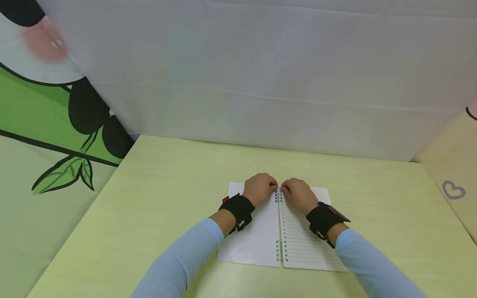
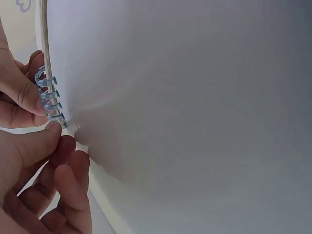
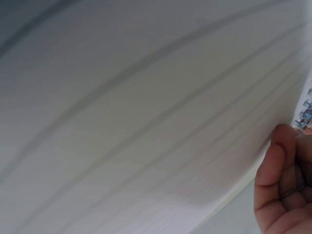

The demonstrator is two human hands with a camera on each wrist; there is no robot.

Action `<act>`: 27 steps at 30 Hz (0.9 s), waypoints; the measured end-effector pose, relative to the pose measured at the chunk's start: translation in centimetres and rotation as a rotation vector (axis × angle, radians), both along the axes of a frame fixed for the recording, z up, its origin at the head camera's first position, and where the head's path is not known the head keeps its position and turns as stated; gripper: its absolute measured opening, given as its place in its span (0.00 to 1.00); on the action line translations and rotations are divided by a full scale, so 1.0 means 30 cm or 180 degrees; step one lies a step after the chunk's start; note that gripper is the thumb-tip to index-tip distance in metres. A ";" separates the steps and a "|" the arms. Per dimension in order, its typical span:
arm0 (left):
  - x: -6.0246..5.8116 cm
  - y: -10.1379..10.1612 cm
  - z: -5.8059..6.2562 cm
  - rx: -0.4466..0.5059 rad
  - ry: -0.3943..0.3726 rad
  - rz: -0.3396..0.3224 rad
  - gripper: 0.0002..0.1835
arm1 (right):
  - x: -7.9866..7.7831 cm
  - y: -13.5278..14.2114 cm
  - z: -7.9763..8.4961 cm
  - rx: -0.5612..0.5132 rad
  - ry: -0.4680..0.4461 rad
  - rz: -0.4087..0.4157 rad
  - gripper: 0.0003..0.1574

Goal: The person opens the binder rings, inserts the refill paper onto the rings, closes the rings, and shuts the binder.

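Observation:
A loose-leaf notebook (image 1: 257, 244) lies spread on the table, a blank white side at left and a lined page (image 1: 309, 248) at right. Clear bluish plastic binding rings (image 2: 50, 100) run along its spine in an upper and a lower group. At the top of the spine, my left hand (image 1: 259, 188) pinches the end of the upper rings between thumb and index finger. Just across the spine, my right hand (image 1: 299, 194) pinches the same rings from the lined side. In the right wrist view, the curled right fingers (image 3: 273, 165) are beside the page's top edge.
The pale yellow table (image 1: 179, 182) extends around the notebook. A white cloth wall (image 1: 261, 74) stands behind it. Cartoon-printed panels flank the table, with green leaves (image 1: 63, 174) on the left and a purple heart (image 1: 454, 189) on the right.

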State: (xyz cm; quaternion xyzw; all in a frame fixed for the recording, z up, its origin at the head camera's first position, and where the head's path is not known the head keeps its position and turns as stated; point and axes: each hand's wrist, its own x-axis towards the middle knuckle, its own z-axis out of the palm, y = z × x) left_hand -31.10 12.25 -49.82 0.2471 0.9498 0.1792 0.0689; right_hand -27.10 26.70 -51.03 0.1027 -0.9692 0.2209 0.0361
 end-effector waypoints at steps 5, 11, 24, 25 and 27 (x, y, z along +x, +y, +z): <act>0.005 0.002 0.004 -0.0021 0.0037 -0.0035 0.10 | 0.000 -0.001 0.005 0.0021 -0.0004 -0.0002 0.09; 0.005 0.001 -0.001 -0.0003 0.0072 -0.0087 0.10 | 0.001 -0.003 0.006 0.0039 0.0000 0.0000 0.09; -0.003 -0.001 -0.007 0.0001 0.0144 -0.0185 0.09 | 0.001 -0.015 0.007 0.0089 0.0074 -0.0040 0.08; -0.003 -0.002 -0.008 0.0000 0.0162 -0.0191 0.09 | -0.001 -0.016 0.008 0.0092 0.0073 -0.0039 0.08; -0.005 -0.002 -0.008 0.0009 0.0179 -0.0200 0.09 | -0.003 -0.017 0.011 0.0106 0.0064 -0.0042 0.08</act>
